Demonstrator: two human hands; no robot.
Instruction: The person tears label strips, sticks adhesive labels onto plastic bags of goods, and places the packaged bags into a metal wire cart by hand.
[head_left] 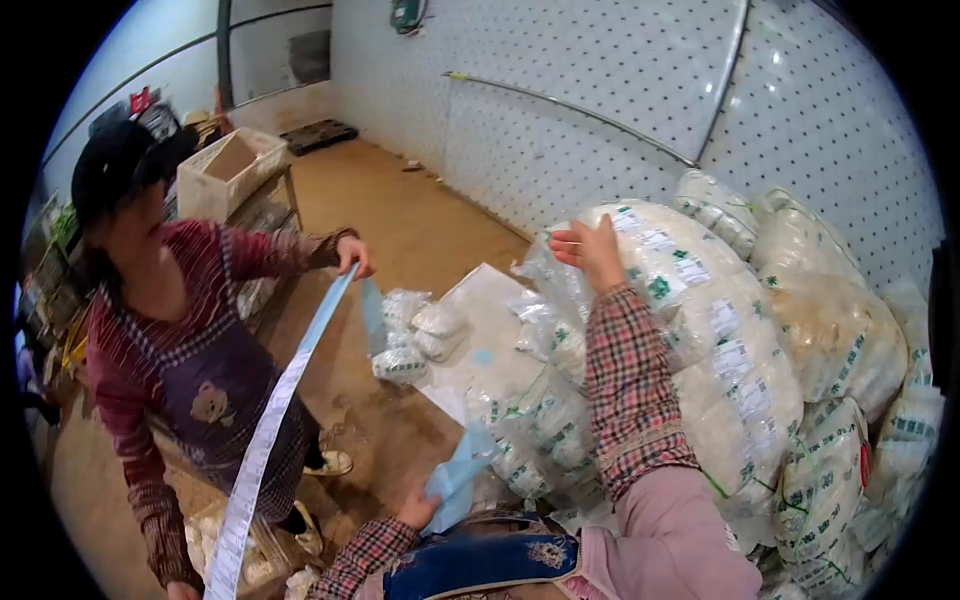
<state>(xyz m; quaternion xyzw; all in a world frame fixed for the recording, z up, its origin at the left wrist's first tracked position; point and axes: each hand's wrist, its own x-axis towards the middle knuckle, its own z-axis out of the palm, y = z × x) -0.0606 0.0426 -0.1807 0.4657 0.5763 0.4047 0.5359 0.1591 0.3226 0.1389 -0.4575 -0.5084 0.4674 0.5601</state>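
My right hand point(590, 250) is stretched out over the top of a large clear plastic bag point(700, 310) packed with white goods. Its fingers are extended, and nothing shows in them. Whether the palm touches the bag is hard to tell. Rows of white printed labels point(733, 360) are stuck on this bag. Low in front of me, my left hand point(418, 508) is closed on a crumpled light blue strip point(462, 470). To the left, a co-worker point(210, 340) holds a long label strip point(270, 430), white and printed in front, between both hands.
More stuffed bags point(835, 320) with green print are heaped at the right against the dotted wall point(560, 130). Small clear bags point(405, 340) lie on a white sheet point(480, 310) on the floor. A white crate point(230, 170) stands behind the co-worker, near a dark pallet point(320, 135).
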